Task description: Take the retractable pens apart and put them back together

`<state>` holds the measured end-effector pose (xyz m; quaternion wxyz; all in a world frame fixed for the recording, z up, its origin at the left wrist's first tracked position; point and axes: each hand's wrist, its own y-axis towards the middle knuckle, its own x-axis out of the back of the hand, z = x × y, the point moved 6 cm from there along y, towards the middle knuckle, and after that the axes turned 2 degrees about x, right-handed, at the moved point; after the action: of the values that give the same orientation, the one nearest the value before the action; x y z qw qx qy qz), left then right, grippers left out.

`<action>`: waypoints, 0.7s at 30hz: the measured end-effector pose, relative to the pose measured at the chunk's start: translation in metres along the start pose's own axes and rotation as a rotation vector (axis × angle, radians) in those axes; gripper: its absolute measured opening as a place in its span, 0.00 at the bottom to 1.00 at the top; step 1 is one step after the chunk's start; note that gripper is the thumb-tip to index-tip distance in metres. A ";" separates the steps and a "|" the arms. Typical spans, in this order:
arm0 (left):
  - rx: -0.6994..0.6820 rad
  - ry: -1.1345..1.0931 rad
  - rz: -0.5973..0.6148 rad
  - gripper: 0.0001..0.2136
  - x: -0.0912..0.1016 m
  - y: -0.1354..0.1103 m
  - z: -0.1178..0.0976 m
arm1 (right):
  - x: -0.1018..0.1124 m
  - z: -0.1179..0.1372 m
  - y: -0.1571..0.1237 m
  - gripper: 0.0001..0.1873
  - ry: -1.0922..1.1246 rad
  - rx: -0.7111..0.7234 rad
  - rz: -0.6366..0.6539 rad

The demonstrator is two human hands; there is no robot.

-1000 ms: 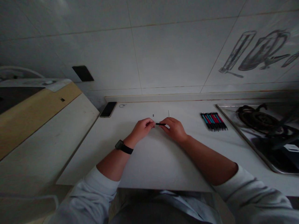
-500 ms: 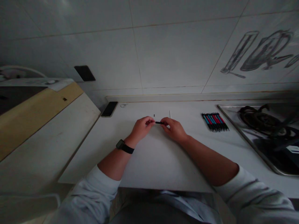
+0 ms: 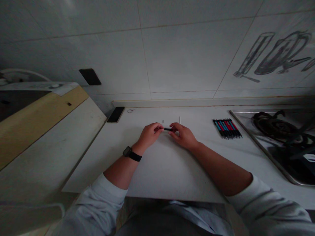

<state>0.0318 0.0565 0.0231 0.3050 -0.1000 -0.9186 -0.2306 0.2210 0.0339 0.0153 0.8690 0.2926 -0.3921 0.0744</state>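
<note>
A slim black pen part [image 3: 167,129] sits between the two hands above the white countertop [image 3: 167,170], its long axis running left to right, nearly level, one end pointing at each hand. The left hand [image 3: 150,132] pinches its left end; the right hand [image 3: 183,135] curls around the right end (how firmly, I cannot tell). Just beyond lie a tiny dark piece [image 3: 162,121] and, farther right, a thin white stick [image 3: 179,120] pointing far. Right of these is a row of pens [image 3: 226,128]; far left, a smartphone [image 3: 115,114].
</note>
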 end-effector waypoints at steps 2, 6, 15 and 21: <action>0.003 0.005 0.008 0.03 0.000 0.000 -0.001 | 0.000 0.000 0.000 0.12 0.000 0.015 -0.007; 0.018 0.011 0.018 0.03 0.000 0.000 -0.002 | 0.000 0.000 0.002 0.10 -0.019 0.030 0.001; -0.017 0.045 0.020 0.04 0.002 0.000 -0.005 | 0.002 0.004 0.002 0.10 -0.039 0.076 -0.003; -0.005 0.074 0.025 0.04 0.002 0.001 -0.005 | 0.001 -0.001 0.001 0.08 -0.023 0.089 -0.036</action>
<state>0.0326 0.0550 0.0280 0.3414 -0.1035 -0.9048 -0.2324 0.2214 0.0350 0.0159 0.8518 0.3388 -0.3930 0.0725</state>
